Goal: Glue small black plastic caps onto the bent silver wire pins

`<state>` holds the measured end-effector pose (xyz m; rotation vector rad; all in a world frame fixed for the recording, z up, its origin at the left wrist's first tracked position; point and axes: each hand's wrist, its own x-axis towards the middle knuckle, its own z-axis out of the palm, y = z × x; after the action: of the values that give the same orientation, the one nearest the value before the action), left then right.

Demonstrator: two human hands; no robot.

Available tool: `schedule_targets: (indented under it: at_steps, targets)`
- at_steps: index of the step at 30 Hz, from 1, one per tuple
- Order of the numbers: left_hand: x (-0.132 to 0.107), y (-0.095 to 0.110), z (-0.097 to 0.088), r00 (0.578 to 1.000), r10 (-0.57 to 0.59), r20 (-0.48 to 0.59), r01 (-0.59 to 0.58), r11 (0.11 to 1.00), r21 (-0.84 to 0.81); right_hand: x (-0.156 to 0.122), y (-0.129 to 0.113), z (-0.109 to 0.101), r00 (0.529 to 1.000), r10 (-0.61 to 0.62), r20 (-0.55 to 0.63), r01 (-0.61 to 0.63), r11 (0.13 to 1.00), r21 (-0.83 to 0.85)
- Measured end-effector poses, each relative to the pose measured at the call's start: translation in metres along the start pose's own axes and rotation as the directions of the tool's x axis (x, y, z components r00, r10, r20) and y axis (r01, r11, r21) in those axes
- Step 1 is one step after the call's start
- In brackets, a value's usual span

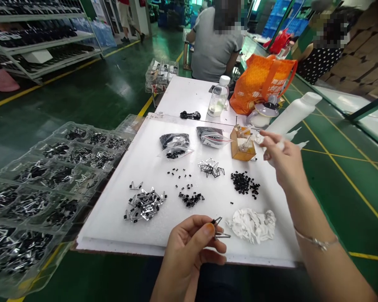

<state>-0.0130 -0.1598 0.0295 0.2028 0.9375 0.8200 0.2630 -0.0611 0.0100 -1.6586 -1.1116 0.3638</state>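
Left hand (189, 251) pinching bent wire clip (219, 230) between thumb and fingers, above white foam board (107, 222). Right hand (283, 161) hovering well apart, beside cardboard tray (242, 147); its grip unclear.

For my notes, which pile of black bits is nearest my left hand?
The small cluster of black bits straight above your left hand; the bigger pile sits farther right.

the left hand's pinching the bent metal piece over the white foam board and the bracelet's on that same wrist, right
Not quite: the thin bracelet is on the right wrist, not the left, as the head view shows. The left hand is pinching the bent metal piece over the white foam board, as you said.
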Motion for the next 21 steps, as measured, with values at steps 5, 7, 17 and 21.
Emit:
schedule_targets:
  at_steps: [5,7,17,21]
  targets:
    - [-0.005,0.002,-0.007,1.0,-0.025,0.014,0.026,0.999,-0.031,0.026,0.003,0.017,0.992,-0.09,0.087,0.112,0.948,-0.298]
    - [-0.006,0.003,-0.008,0.999,-0.029,0.018,0.03,0.999,-0.031,0.024,0.002,0.018,0.988,-0.14,0.064,0.154,0.92,-0.361]
    - [-0.007,0.006,-0.005,0.998,-0.058,0.032,0.063,0.983,-0.172,0.014,0.0,0.015,0.96,-0.276,-0.035,0.248,0.905,-0.346]
    - [-0.004,0.006,-0.003,0.997,0.055,-0.059,-0.06,0.994,-0.093,-0.03,-0.031,0.009,0.9,-0.29,-0.326,0.252,0.955,-0.156]
